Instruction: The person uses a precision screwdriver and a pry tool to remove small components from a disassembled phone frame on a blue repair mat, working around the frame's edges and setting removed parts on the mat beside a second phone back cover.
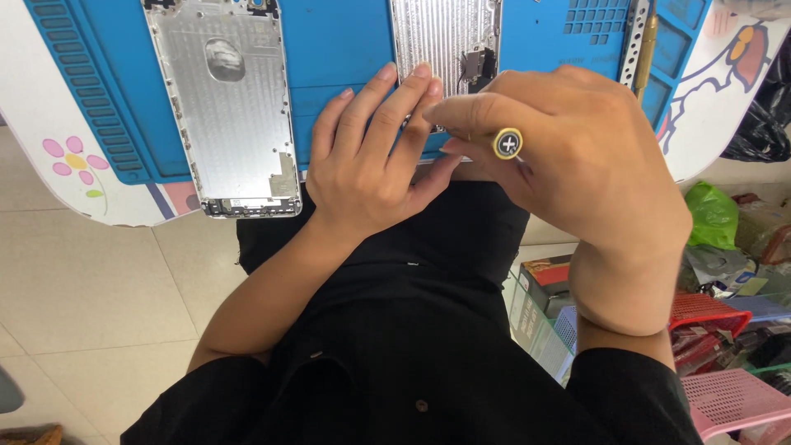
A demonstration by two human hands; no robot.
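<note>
The silver phone housing (449, 37) under our hands lies on the blue mat (338, 41) at the near side of the worktop (33, 124), its lower end covered by our fingers. Our left hand (375, 156) rests flat and released, fingertips pressing that housing down. Our right hand (577, 156) is clenched round a small screwdriver (508, 143), whose cross-marked cap faces us; the tip is hidden behind the fingers, so we cannot tell where it sits

We judge the main risk to be a slip: if the driver tilts off its screw, the tip could skid over the bare metal or strike the dark part (478, 66) inside the housing. A loosened screw could also roll off the near edge into our lap or onto the tiled floor (91, 288)

Room is tight. A second housing (227, 99) lies just left, overhanging the worktop edge, and a careless left elbow could knock it off. On the right, crates (725, 387) crowd the floor
</note>
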